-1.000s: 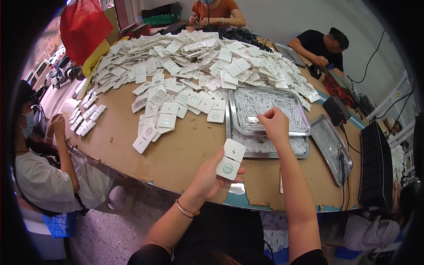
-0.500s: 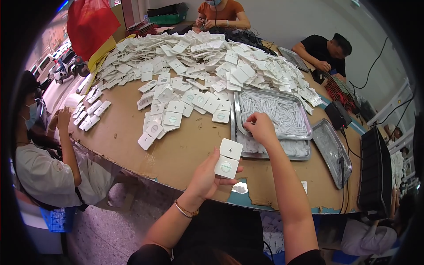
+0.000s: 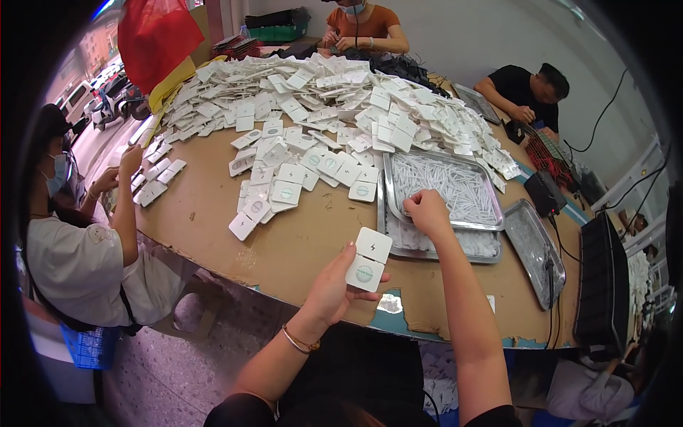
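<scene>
left hand grasps white two-panel piece, long axis running forward; right hand, beyond and rightward, is at upper tray; whether its curled fingers hold anything cannot be told.

1. Bare cardboard on the table gives low passage along the near edge, left of the left hand and its white card.
2. A white heap fills the far half, spilling toward the middle.
3. Stacked trays, with the right hand over their near-left corner, block right of the middle.
4. A slanted tray and black cable crowd the right edge.
</scene>
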The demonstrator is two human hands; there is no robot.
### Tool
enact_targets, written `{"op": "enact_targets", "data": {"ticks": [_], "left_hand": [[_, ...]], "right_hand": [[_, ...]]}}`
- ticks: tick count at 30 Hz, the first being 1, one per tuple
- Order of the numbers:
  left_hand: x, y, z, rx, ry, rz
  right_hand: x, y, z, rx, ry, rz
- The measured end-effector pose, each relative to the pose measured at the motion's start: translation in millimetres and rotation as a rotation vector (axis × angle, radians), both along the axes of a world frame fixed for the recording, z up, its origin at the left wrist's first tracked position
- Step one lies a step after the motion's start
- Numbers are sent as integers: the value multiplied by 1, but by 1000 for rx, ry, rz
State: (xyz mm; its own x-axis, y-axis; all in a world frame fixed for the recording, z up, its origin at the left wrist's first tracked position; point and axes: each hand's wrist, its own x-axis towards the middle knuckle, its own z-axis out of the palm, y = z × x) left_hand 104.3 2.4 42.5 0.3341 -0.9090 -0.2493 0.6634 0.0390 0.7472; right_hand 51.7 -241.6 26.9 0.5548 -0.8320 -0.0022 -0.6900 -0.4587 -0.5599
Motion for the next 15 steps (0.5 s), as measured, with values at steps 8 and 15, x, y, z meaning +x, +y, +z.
{"op": "enact_targets", "data": {"ticks": [8,15], "left_hand": [[0,1,-1,-29,6,-1],[-7,6,7,-58,-17,32]], "right_hand": [[-10,0,12,8,-194,-55],[-69,110,55,228,-659,240]]}}
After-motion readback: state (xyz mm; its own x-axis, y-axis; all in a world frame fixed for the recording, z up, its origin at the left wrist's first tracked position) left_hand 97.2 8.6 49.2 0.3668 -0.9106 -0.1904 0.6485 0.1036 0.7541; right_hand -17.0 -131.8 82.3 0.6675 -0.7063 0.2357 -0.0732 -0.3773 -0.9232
